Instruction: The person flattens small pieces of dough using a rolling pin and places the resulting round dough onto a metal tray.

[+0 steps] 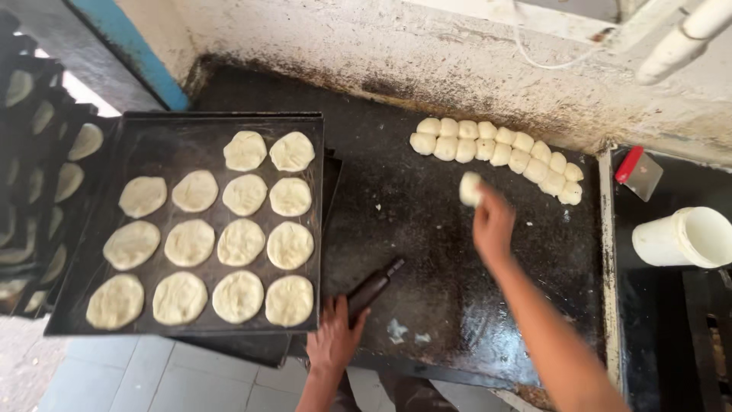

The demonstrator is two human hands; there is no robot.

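My right hand [492, 225] is stretched out over the dark worktop [427, 252] with a small ball of dough [470, 188] in its fingertips. Just beyond it, a double row of several dough balls [499, 152] lies along the stained wall. My left hand [334, 339] rests near the worktop's front edge and grips a dark rolling pin [372, 288] that points up and to the right. To the left, a black baking tray [91, 305] carries several flattened dough rounds [241, 242] in rows.
A white plastic tub [682, 238] and a metal scraper with a red handle [637, 172] sit at the right. More trays of dough rounds are stacked in a rack at the far left [38, 183]. White pipes [686, 38] run along the wall at top right.
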